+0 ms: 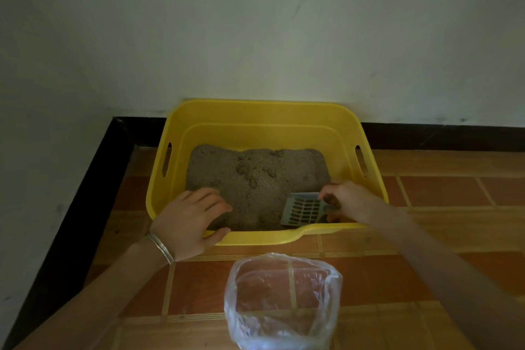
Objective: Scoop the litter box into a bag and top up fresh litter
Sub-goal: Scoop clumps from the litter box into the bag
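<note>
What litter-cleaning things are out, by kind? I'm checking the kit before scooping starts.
Litter box, yellow: 1
Scoop, grey, held by the right hand: 1
Bag, clear plastic, open: 1
Total: 3

A yellow litter box (264,122) sits on tiled floor (440,193) against a wall, holding grey-brown litter (255,176); a grey slotted scoop (304,210) rests inside, near an open clear bag (284,304).
</note>
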Motion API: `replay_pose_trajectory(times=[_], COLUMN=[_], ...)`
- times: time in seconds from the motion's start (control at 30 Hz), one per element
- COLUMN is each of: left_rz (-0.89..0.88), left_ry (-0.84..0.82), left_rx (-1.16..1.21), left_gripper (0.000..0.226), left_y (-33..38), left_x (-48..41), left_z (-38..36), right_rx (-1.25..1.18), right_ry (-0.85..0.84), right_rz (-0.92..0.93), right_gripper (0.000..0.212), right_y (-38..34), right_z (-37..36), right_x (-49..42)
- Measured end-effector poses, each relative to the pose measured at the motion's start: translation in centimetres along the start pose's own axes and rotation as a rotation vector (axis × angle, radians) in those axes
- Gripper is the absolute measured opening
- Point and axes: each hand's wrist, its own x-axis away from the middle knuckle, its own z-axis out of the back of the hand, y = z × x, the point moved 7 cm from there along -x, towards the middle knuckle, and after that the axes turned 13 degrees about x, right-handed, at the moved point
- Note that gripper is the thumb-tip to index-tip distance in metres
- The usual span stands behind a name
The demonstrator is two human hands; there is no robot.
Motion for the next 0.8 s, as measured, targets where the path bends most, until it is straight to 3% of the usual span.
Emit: replay_pose_trajectory(times=[0.27, 0.57, 0.8], left_rz=[0.032, 0.097, 0.166], left_ry=[0.025, 0.031, 0.028], left_rx=[0.026, 0.03, 0.022], left_gripper=[0.043, 0.045, 0.045], left_y=[-0.2, -2.8, -3.2], left_x=[0.0, 1.2, 1.2], left_z=[0.5, 2.0, 2.1], right_rx=[0.118, 0.079, 0.016], right_ry=[-0.077, 0.01, 0.092], right_rz=[-0.022, -0.053, -0.184], right_gripper=[0.028, 0.028, 0.032], right_y=[-0.6, 0.1, 2.0], right_z=[-0.5, 0.8, 2.7], right_x=[-1.6, -2.3, -4.2])
